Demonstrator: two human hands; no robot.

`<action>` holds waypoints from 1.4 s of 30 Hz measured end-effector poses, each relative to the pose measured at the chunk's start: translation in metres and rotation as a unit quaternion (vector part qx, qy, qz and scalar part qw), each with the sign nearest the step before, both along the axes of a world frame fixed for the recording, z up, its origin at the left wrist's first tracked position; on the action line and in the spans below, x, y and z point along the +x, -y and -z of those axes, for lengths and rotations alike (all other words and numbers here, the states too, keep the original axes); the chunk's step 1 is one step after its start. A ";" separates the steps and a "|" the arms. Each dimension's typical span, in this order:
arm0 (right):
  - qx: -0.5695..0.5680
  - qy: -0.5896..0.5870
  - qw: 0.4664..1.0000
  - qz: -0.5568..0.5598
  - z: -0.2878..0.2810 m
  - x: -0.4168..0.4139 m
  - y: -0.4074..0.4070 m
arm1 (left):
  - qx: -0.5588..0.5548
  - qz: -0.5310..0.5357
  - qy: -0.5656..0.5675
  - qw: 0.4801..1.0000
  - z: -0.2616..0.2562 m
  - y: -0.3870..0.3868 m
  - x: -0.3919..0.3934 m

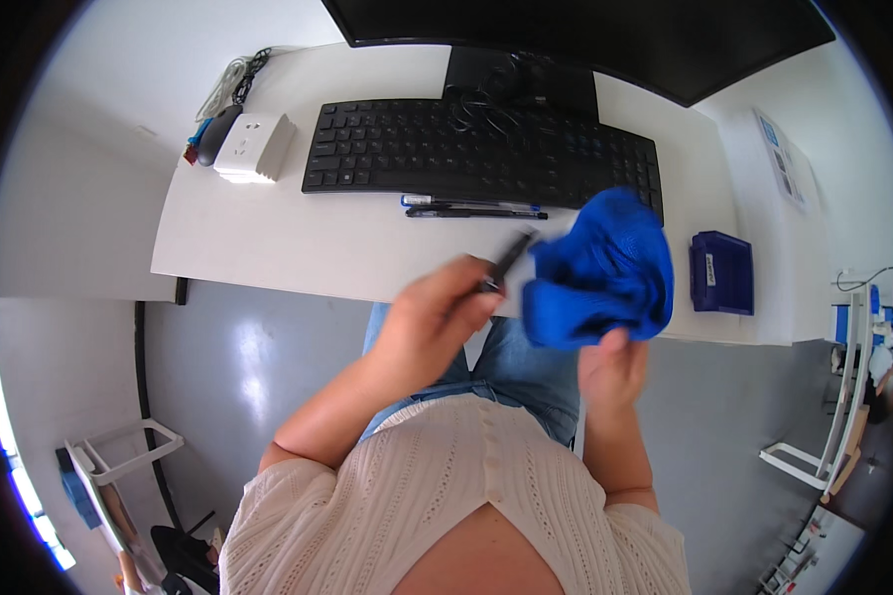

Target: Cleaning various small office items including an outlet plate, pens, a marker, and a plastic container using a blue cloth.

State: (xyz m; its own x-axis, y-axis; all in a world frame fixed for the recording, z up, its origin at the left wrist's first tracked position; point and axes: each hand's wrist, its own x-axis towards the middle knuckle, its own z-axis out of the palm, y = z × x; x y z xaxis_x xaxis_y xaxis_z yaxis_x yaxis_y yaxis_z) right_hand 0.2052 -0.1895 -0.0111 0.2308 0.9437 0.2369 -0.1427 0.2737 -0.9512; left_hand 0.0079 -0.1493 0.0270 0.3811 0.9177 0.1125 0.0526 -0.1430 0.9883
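My left hand (446, 309) grips a dark, slim, pen-like object (512, 256), blurred, which points up and to the right. To its right, my right hand (614, 368) holds a bunched blue cloth (610, 268) by its lower edge, above the front edge of the white desk (268, 238). The cloth covers the lower right part of a black keyboard (417, 149). Along the keyboard's front edge lie a blue pen (484, 203) and a black pen (476, 213), side by side. The tip of the dark object is near the cloth; whether they touch I cannot tell.
At the left stand a white power socket block (249, 149), a dark mouse (218, 135) and coiled cables (223, 89). Behind the keyboard is a monitor (580, 33) with black cable (484, 111) before its stand. A dark blue bin (722, 274) sits at the right.
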 end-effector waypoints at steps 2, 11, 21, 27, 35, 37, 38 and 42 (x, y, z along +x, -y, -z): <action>0.090 0.178 0.974 -0.112 -0.014 -0.016 0.002 | 0.103 0.013 -0.066 0.992 0.018 0.014 0.018; 0.068 0.248 0.966 0.034 -0.007 -0.012 0.000 | -0.004 0.165 -0.066 0.984 0.021 0.020 0.022; 0.020 -0.044 0.878 0.477 -0.044 0.099 0.006 | 0.214 -0.046 -0.305 0.927 0.011 -0.018 -0.028; 0.163 0.027 0.842 0.514 -0.054 0.113 0.022 | 0.293 -0.183 -0.352 0.870 0.016 -0.029 -0.034; 0.211 0.042 0.861 0.461 -0.046 0.113 0.034 | -0.314 -0.107 0.289 0.898 0.032 -0.012 -0.007; 0.201 0.047 0.869 0.449 -0.043 0.108 0.030 | -0.343 -0.114 0.336 0.870 0.032 -0.008 -0.009; 0.200 0.056 0.872 0.443 -0.042 0.105 0.026 | -0.363 -0.093 0.348 0.859 0.032 -0.007 -0.010; 0.188 0.106 0.871 0.440 -0.053 0.090 0.024 | -0.404 -0.027 0.357 0.842 0.027 -0.007 -0.012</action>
State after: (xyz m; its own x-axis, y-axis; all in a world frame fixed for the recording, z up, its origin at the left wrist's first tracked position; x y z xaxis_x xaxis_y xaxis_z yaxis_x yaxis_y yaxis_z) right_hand 0.2948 -0.2130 0.0416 0.7394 0.2686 0.6174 0.4490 0.4866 -0.7494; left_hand -0.0044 -0.1419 -0.0004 0.4364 0.8187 -0.3733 -0.6118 0.5742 0.5441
